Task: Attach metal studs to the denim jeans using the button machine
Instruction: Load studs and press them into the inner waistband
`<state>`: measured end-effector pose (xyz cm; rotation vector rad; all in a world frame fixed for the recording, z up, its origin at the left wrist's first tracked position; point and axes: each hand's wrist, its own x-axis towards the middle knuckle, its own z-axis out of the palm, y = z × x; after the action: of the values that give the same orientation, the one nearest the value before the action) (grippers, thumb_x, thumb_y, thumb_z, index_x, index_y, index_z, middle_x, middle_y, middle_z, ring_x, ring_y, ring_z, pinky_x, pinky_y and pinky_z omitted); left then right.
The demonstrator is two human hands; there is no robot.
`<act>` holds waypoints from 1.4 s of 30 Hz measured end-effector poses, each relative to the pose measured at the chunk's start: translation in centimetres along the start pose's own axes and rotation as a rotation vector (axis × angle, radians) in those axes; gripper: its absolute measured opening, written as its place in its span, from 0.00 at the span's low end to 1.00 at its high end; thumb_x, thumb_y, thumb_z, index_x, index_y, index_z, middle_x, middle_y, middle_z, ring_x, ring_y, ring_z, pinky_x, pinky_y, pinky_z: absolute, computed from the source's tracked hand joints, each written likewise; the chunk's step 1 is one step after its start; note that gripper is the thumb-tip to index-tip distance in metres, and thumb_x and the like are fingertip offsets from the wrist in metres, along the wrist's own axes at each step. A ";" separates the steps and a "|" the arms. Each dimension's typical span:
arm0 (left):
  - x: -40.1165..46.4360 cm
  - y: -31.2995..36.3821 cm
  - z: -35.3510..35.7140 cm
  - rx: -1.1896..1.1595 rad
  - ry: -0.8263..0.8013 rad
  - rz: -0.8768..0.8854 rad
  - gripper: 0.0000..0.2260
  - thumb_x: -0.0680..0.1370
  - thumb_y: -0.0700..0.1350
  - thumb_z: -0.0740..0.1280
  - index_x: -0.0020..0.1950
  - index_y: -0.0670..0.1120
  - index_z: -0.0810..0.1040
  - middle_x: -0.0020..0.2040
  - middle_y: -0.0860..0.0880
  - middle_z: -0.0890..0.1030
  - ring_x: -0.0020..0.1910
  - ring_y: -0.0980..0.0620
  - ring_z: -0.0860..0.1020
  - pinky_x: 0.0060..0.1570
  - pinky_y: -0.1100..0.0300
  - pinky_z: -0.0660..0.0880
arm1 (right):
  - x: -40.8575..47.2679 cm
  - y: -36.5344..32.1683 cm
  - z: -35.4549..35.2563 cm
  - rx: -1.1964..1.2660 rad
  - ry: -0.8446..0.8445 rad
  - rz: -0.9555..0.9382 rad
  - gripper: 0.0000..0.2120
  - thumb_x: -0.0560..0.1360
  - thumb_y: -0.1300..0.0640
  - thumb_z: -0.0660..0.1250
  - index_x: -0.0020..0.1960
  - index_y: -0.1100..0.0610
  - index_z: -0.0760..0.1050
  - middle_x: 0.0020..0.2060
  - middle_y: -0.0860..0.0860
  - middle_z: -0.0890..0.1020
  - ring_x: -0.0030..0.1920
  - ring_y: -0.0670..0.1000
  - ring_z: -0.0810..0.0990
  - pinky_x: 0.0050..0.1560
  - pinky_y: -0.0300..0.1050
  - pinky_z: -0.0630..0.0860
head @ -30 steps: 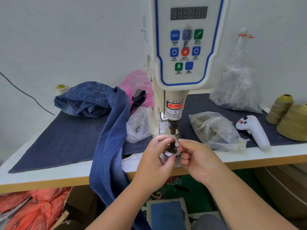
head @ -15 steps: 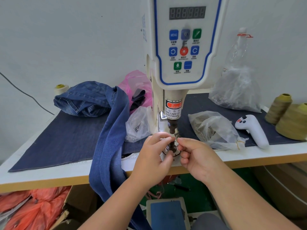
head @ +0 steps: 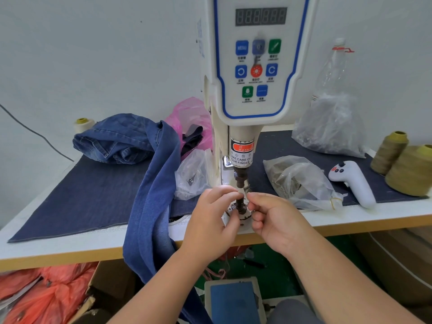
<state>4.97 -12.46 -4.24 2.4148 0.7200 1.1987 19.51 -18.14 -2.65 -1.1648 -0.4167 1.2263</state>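
Note:
The white button machine [head: 254, 66] stands at the table's middle, its dark punch shaft [head: 240, 183] pointing down at the die. My left hand [head: 214, 220] and my right hand [head: 278, 218] meet at the shaft's lower end, fingertips pinched on either side of it. Whether a stud sits between the fingers is hidden. The blue denim jeans [head: 149, 178] lie bunched at the back left and hang over the table's front edge, to the left of my hands and apart from the die.
Clear bags of metal parts lie left [head: 191, 176] and right [head: 299, 181] of the machine, a bigger bag [head: 332, 127] behind. A white handheld controller [head: 353, 181], thread cones [head: 406, 164], a pink bag [head: 189, 118]. Foot pedal [head: 233, 300] below; orange bags [head: 44, 291] under the table.
Both hands have stayed at the punch shaft with only slight finger shifts. The jeans have not moved.

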 end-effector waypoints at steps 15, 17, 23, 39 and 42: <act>0.8 -2.3 -0.7 -0.074 0.008 -0.226 0.10 0.76 0.36 0.68 0.52 0.49 0.82 0.51 0.58 0.76 0.52 0.61 0.75 0.47 0.74 0.69 | -0.5 -1.2 1.6 0.034 0.069 0.059 0.05 0.75 0.62 0.72 0.41 0.60 0.78 0.27 0.51 0.77 0.22 0.44 0.69 0.20 0.36 0.67; 1.0 -2.8 -0.8 -0.054 0.015 -0.267 0.10 0.76 0.36 0.68 0.50 0.51 0.81 0.50 0.59 0.76 0.51 0.62 0.74 0.46 0.75 0.68 | -0.6 -1.4 2.0 0.065 0.068 0.090 0.05 0.75 0.62 0.71 0.41 0.60 0.77 0.28 0.51 0.77 0.22 0.44 0.69 0.19 0.36 0.67; 0.5 -3.5 -0.5 -0.023 0.038 -0.296 0.09 0.76 0.36 0.67 0.47 0.50 0.81 0.48 0.59 0.75 0.48 0.63 0.74 0.44 0.75 0.69 | -0.5 -1.4 2.4 0.142 0.066 0.121 0.02 0.76 0.64 0.70 0.45 0.62 0.78 0.27 0.52 0.77 0.22 0.43 0.71 0.20 0.35 0.69; 0.3 -3.9 0.0 0.052 0.011 -0.288 0.05 0.76 0.38 0.68 0.47 0.47 0.82 0.46 0.57 0.75 0.46 0.62 0.74 0.42 0.74 0.69 | -1.5 -1.8 3.2 0.240 0.087 0.138 0.01 0.76 0.65 0.68 0.46 0.63 0.77 0.27 0.53 0.76 0.22 0.44 0.71 0.19 0.35 0.69; 0.3 -3.9 0.1 0.054 0.007 -0.291 0.05 0.76 0.39 0.68 0.47 0.48 0.81 0.46 0.57 0.75 0.46 0.63 0.74 0.42 0.75 0.68 | -1.6 -1.8 3.5 0.230 0.111 0.129 0.03 0.76 0.66 0.68 0.43 0.63 0.76 0.27 0.53 0.76 0.22 0.44 0.71 0.19 0.36 0.68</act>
<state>4.09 -9.12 -6.06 2.2502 1.0752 1.0814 17.10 -17.73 0.82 -1.0677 -0.1147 1.2771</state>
